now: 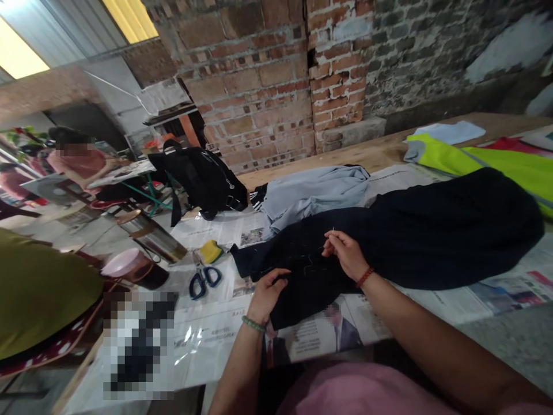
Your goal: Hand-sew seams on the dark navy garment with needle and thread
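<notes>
A dark navy cloth garment (432, 230) lies stretched across the table in front of me. At its left part, my left hand (270, 291) pinches the cloth between thumb and fingers; a green bead bracelet circles the wrist. Just above the cloth, my right hand (343, 251) is closed, with a thin pale needle (332, 231) sticking up from the fingertips. A red bracelet is on that wrist. Pale thread (309, 262) lies loosely on the dark fabric between my hands. Scissors (205, 281) with dark blue handles rest to the left, beside a yellow-green sponge-like piece (210, 252).
Newspaper (207, 331) under clear plastic covers the table. To the left stand a lidded cup (142, 271) and a steel flask (151, 235). Behind are a black backpack (201, 178), grey-blue cloth (315, 190) and a neon vest (496, 167). People sit at left.
</notes>
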Available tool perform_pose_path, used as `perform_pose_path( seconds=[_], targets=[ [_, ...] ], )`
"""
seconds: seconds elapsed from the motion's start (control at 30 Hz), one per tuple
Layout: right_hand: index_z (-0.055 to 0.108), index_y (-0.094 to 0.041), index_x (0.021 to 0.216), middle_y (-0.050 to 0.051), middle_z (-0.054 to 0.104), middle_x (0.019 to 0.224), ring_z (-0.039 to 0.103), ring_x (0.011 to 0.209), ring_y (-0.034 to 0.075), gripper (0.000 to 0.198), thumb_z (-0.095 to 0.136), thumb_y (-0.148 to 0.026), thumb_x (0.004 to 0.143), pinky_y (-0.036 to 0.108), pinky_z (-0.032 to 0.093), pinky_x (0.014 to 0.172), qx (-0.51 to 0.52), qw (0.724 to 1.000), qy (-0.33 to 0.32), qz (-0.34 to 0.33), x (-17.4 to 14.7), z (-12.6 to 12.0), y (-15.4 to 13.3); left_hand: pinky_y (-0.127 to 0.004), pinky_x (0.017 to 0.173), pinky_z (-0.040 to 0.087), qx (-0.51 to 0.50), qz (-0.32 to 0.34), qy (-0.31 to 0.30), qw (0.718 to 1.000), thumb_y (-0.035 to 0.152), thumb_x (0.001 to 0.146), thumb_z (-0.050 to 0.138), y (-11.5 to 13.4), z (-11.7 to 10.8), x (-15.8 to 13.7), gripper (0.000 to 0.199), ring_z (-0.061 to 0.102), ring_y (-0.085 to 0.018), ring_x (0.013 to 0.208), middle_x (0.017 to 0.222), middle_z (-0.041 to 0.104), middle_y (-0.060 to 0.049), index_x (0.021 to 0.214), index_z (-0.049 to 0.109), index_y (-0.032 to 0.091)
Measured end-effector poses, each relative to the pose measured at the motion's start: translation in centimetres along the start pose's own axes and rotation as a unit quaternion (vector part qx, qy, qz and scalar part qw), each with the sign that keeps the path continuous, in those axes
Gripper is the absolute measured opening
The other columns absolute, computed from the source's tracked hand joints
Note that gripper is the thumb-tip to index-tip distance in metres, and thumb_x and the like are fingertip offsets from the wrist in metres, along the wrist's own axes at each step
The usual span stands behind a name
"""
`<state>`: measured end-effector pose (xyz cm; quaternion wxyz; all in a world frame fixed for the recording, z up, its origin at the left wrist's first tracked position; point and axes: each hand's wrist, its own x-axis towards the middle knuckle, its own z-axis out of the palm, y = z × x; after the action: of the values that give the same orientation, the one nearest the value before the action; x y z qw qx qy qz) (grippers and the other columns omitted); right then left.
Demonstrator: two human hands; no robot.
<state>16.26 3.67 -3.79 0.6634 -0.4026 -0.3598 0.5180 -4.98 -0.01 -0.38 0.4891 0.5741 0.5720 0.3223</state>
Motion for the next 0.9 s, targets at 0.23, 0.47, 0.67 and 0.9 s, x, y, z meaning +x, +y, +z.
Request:
perform_pose_path(
  seconds=[0.23, 0.47, 0.67, 0.9],
  targets=[
    [0.057, -0.022, 0.088, -0.001, 0.056, 0.07, 0.058, 0.061, 0.012, 0.013, 0.053, -0.028, 0.077, 0.03, 0.047, 0.062, 0.039, 0.994, -0.05, -0.093, -2.8, 0.6, -6.3, -0.022, 0.059, 0.04, 0.026, 0.007, 0.065, 0.998, 0.03, 0.059, 0.066, -0.2, 0.9, 0.2, 0.015, 0.055, -0.015, 0.063, 0.066, 0.064, 0.0, 0.068, 0.069, 0.019],
    [0.058, -0.025, 0.086, -0.001, 0.057, 0.061, 0.055, 0.05, 0.015, 0.016, 0.059, -0.034, 0.072, 0.035, 0.045, 0.053, 0.019, 0.986, -0.156, -0.054, -6.1, -1.6, -10.7, -0.021, 0.054, 0.038, -0.018, 0.006, 0.055, 0.998, 0.033, 0.06, 0.065, -0.5, 0.8, 0.1, 0.016, 0.052, -0.013, 0.057, 0.06, 0.062, 0.002, 0.066, 0.069, 0.019],
    [0.053, -0.019, 0.09, -0.005, 0.051, 0.045, 0.042, 0.031, 0.007, 0.021, 0.049, -0.037, 0.079, 0.02, 0.033, 0.036, -0.004, 0.958, -0.25, 0.138, -8.0, -0.8, -6.5, -0.02, 0.054, 0.036, -0.038, 0.016, 0.049, 0.998, 0.033, 0.061, 0.065, -0.4, 0.5, -0.3, 0.016, 0.05, -0.011, 0.055, 0.059, 0.06, 0.003, 0.067, 0.068, 0.018],
    [0.057, -0.014, 0.079, -0.006, 0.052, 0.045, 0.04, 0.029, 0.003, 0.02, 0.053, -0.032, 0.076, 0.013, 0.029, 0.031, -0.065, 0.848, -0.429, 0.303, -9.6, 2.3, -4.5, -0.022, 0.06, 0.038, -0.036, 0.043, 0.104, 0.993, 0.031, 0.059, 0.067, -0.1, 0.3, -0.5, 0.014, 0.052, -0.014, 0.062, 0.062, 0.061, 0.002, 0.066, 0.068, 0.019]
  ],
)
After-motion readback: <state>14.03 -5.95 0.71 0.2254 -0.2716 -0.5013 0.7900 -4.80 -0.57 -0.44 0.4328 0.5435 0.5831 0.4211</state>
